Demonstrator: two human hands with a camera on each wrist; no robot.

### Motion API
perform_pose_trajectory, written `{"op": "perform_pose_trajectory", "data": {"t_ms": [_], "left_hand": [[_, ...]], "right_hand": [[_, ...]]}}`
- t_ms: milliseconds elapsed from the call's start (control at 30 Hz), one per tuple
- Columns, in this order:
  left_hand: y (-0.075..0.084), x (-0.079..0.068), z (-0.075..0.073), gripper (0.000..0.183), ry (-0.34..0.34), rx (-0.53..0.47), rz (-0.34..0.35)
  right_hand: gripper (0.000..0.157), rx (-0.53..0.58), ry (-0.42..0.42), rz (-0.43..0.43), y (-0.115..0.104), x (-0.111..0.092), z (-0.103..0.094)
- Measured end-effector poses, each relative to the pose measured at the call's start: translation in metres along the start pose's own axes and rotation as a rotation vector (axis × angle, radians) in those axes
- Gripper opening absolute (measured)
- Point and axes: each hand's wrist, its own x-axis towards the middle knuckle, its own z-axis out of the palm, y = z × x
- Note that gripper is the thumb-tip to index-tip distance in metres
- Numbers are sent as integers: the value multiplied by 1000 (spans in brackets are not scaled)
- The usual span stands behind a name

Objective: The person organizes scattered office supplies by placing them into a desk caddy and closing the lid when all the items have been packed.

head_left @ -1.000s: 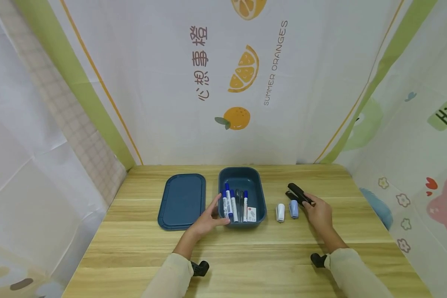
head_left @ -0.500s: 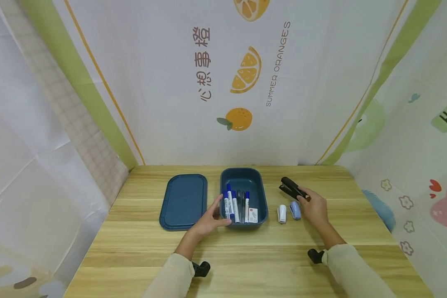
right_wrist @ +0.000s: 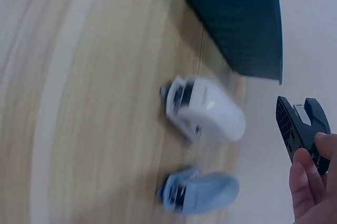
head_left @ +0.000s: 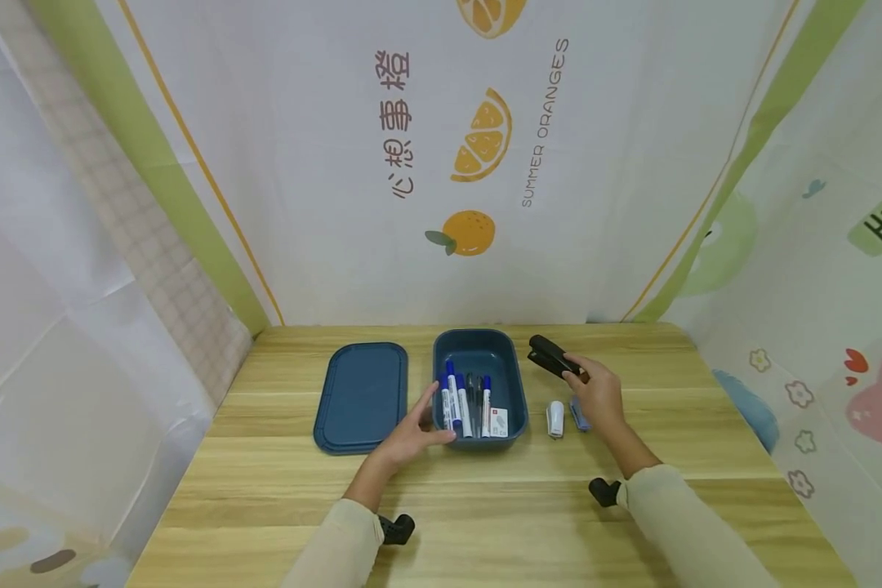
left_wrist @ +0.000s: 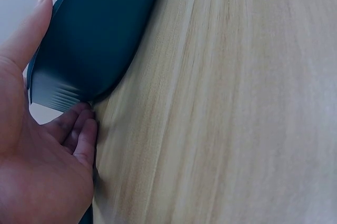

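Table (head_left: 485, 514): the wood-grain top under your work.
Box (head_left: 512, 384): dark blue, uncovered, upright on the table in front of you; probably light, stiff plastic, smooth enough to slide if pushed, so a corner is your best hold. The left wrist view gives you its outer wall and base edge; only the head view shows what lies inside.
Lid (head_left: 362, 398): flat on the table, left of the box, likely light and rigid.
Left hand (head_left: 410, 437): your thumb and fingers spread around the box's near left corner; how hard they press, you cannot tell.
Right hand (head_left: 599, 392): your thumb and fingers pinch 1 end of the black stapler (head_left: 549, 355).
Black stapler: just right of the box, apparently lifted; it should feel stiff, fairly dense and hard to break. Hold it where its 2 arms meet so neither swings. The right wrist view shows you the arms parted at the mouth; the head view leaves its height unclear.
Mini staplers: 1 white (head_left: 554, 418) and 1 blue (head_left: 577, 414), right of the box, likely light. Your hand partly covers the blue 1 from the head; the right wrist view uncovers it, blurred.
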Motion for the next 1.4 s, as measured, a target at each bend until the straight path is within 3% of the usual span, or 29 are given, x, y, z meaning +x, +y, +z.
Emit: {"op": "perform_pose_trajectory", "data": {"t_ms": [167,367,567,867,1200,1400], "left_hand": [[-15,6,-1,95,10,19,4],[-16,7,-1,95,5,23,3],[-12,7,-2,94,0,17,7],[12,-7,0,92,-3,-14,15],[16,-10,1,92,-3,-18,17],[17,-11,2,92,0,-4,8]], "right_hand": [[33,24,35,-32,-12,3,13],[32,58,33,-28,-26,5,23],[32,85,20,-44,-31,9,30],[32,90,-20,-40,-39,9,45],[30,119,-69,-18,-46,11,61],[31,84,-133,39,-53,11,68]]}}
